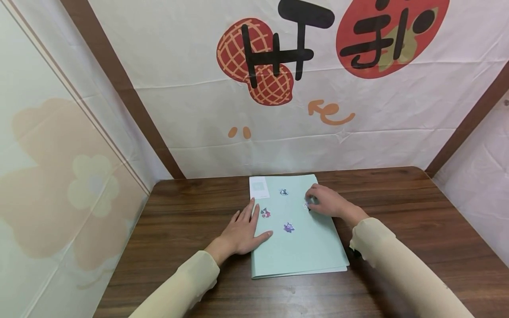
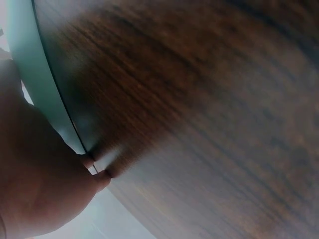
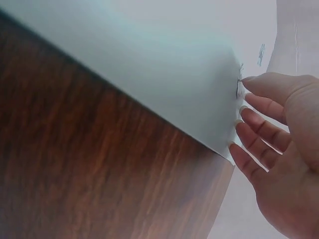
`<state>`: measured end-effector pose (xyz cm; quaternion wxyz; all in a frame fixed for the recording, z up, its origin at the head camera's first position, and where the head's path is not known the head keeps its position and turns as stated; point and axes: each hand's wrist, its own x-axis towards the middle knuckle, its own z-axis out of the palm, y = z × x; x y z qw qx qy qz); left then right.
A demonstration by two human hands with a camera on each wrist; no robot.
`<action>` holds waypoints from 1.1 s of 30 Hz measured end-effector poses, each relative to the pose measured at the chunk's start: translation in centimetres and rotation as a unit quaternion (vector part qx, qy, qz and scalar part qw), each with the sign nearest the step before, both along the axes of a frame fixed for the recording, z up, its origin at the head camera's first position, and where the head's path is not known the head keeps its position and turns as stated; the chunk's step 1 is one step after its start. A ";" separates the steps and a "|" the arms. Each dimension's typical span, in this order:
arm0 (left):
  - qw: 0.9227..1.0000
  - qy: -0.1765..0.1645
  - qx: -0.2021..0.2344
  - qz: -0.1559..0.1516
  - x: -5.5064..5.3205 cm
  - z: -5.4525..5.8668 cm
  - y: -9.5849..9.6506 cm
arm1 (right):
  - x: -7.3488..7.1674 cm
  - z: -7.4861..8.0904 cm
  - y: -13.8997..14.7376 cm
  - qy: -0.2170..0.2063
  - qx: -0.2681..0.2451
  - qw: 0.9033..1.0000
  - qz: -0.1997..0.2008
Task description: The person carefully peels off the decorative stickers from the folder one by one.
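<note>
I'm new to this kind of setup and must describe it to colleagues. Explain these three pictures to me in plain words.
There is no machine here: a person works with two bare hands. The wide picture comes from a camera worn on the head, looking forward and down. The other two come from cameras on the wrists, each close to its own hand.

On the brown wood-grain table lies a pale green folder, with a white patch at its far left corner and small cartoon stickers on its cover.

The left hand rests, fingers spread, over the folder's left edge. The right hand has its fingertips at the rightmost sticker; whether it pinches or only touches it, I cannot tell.
</note>
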<state>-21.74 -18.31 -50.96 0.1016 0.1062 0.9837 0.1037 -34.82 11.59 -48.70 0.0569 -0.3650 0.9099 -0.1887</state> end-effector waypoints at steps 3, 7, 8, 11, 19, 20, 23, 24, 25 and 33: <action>1.000 0.002 0.001 0.000 0.0 -0.1 0.0 | -0.2 -0.1 -0.1 0.002 0.000 1.000 0.004; 1.000 0.002 0.005 0.002 0.0 0.0 0.1 | -0.4 -0.1 -0.2 0.002 -0.003 1.000 0.011; 1.000 0.001 0.004 0.002 0.0 0.0 0.1 | -0.4 0.0 -0.2 0.002 -0.004 1.000 0.012; 1.000 0.000 0.004 0.003 -0.1 0.0 0.1 | -0.5 0.0 -0.1 0.002 -0.008 1.000 0.013; 1.000 -0.004 0.003 0.001 -0.1 -0.3 0.0 | -0.8 -0.2 -0.1 -0.009 -0.011 1.000 0.019; 1.000 -0.004 0.004 0.000 -0.1 -0.3 0.0 | -0.8 -0.2 -0.1 -0.011 -0.011 1.000 0.018; 1.000 -0.004 0.005 0.000 -0.1 -0.2 0.0 | -0.9 -0.3 0.0 -0.016 -0.014 1.000 0.020; 1.000 -0.004 0.005 0.000 -0.1 -0.2 0.0 | -0.9 -0.2 0.0 -0.020 -0.016 0.999 0.020; 1.000 -0.004 0.004 0.000 -0.1 -0.2 0.0 | -1.0 -0.2 0.0 -0.023 -0.016 0.999 0.021; 1.000 -0.006 0.002 0.004 -0.1 -0.1 0.0 | -1.1 -0.3 -0.1 -0.041 -0.016 0.999 0.021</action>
